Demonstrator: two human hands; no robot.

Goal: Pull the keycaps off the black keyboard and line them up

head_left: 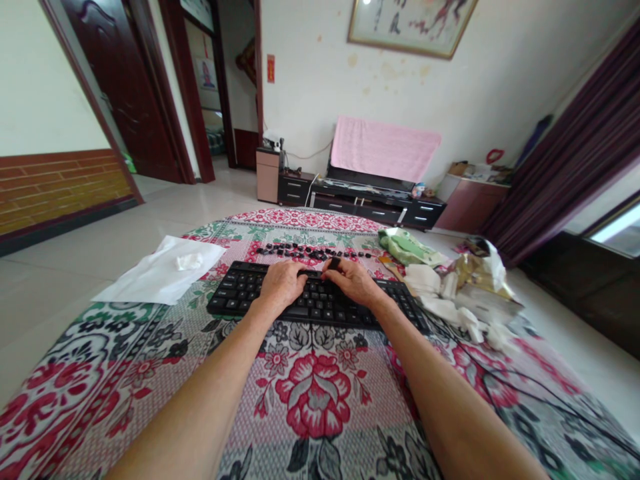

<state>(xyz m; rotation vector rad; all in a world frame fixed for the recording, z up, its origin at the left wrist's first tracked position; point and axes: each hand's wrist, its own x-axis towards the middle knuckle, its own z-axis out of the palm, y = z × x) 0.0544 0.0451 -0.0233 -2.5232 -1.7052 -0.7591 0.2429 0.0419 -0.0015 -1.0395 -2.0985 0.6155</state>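
A black computer keyboard (300,312) lies on the flowered tablecloth, upside of its keys facing me. My left hand (283,287) is over its upper left-middle part, fingers curled at the back edge and thumb bent inward. Close beside it, my right hand (353,280) is at the upper middle of the keyboard, with a small black keycap (335,264) at its closed fingers. The exact contact of the fingertips is partly hidden. Just behind the keyboard lie several loose black keycaps (315,253) in a scattered band.
On the left is a white paper sheet (155,273) with a crumpled tissue (189,262). To the right are a green packet (407,247), white tissues (425,280) and a gold-coloured bag (475,277). A black cable (530,383) trails across the tablecloth (310,440) at right.
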